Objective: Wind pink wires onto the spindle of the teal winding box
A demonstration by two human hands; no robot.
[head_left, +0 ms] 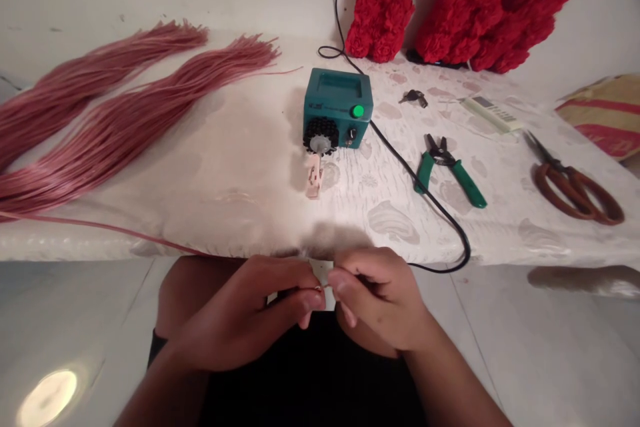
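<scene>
My left hand (260,310) is closed in a pinch at the table's front edge, above my lap. Opposite it, my right hand (377,297) pinches too, its fingertips almost meeting the left ones. A short bit of thin pink cord (327,285) shows between the two pinches, with something tiny and shiny at the left fingertips that I cannot make out. From the left side, a long pink cord (145,235) runs along the table edge and disappears behind my left hand. Straight ahead stands a teal motor box (336,107) with a green button, and a pale pink clip (314,177) lies before it.
Two bundles of pink cords (130,120) lie at the left. Green-handled wire strippers (447,170), brown-handled scissors (575,187), keys (414,98) and a pale calculator-like device (490,115) lie at the right. A black cable (415,170) crosses the table; red flower bunches (485,13) stand behind.
</scene>
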